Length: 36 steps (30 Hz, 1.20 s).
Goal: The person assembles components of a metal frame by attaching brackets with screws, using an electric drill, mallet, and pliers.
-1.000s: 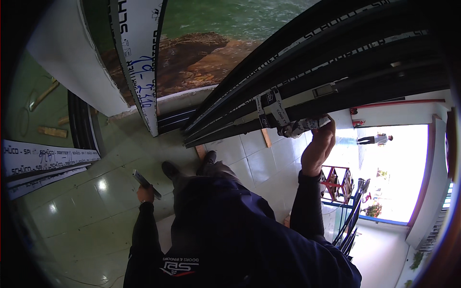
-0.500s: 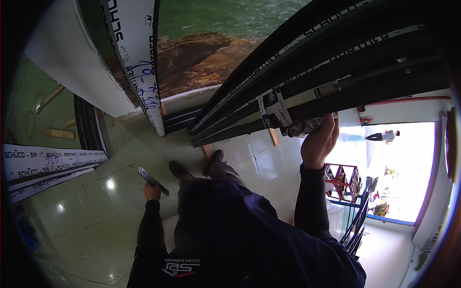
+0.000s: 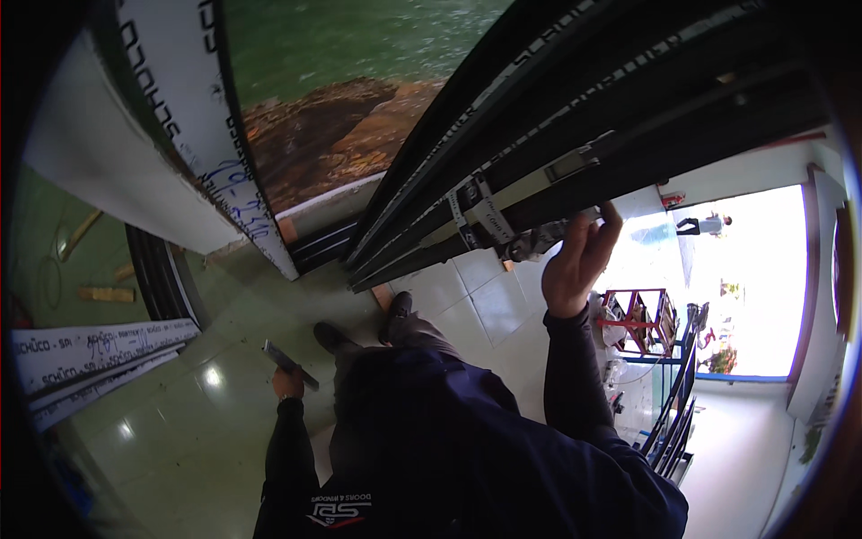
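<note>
My left hand (image 3: 287, 384), low on the left, is closed around a short, straight grey metal bar (image 3: 305, 376), with both ends sticking out. My right hand (image 3: 575, 269) is raised beside a bundle of long black profiles (image 3: 539, 184) that slants from the floor to the upper right. Its thumb and fingers are spread, with the fingertips at the lower edge of the nearest profile; whether they touch it is unclear. Printed tape (image 3: 480, 211) wraps the bundle. Crumpled grey wrapping (image 3: 539, 241) sits just left of my right hand.
White film-covered profiles (image 3: 184, 117) stand upright at the upper left, and more lie in a stack (image 3: 99, 346) below. A red metal frame (image 3: 639, 322) stands right, near dark bars (image 3: 673, 422). Beyond a bright doorway (image 3: 763, 287) a person (image 3: 703, 225) is visible.
The view has shifted slightly. My right-hand fingers have loosened and spread at the profile's edge. My left hand still grips the bar, now turned a little.
</note>
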Each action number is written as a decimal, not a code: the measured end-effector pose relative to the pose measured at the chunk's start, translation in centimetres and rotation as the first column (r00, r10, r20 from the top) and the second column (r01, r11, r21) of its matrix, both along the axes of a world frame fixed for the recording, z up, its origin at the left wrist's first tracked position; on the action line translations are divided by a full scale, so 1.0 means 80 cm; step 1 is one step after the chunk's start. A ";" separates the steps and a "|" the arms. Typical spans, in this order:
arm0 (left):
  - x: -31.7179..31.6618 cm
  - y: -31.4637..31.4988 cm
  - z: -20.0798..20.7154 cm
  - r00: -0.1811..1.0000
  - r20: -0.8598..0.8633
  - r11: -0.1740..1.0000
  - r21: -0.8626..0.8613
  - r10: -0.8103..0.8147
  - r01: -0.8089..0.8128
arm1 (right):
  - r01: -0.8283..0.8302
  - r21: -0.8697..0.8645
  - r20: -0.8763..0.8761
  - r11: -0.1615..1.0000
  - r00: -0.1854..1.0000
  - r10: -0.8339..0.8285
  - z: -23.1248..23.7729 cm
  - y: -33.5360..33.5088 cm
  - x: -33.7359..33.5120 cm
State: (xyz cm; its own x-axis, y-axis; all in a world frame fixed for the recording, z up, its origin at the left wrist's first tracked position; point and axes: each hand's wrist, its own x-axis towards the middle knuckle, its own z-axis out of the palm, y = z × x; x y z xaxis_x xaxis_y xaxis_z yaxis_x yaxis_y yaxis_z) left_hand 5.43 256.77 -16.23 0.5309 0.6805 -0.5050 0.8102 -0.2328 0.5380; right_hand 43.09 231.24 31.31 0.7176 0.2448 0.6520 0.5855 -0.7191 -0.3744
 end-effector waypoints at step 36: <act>0.108 -0.138 0.222 0.973 -0.199 0.949 0.267 -0.117 0.168 | -0.622 0.624 -0.177 0.473 0.477 0.861 -0.100 -0.086 0.130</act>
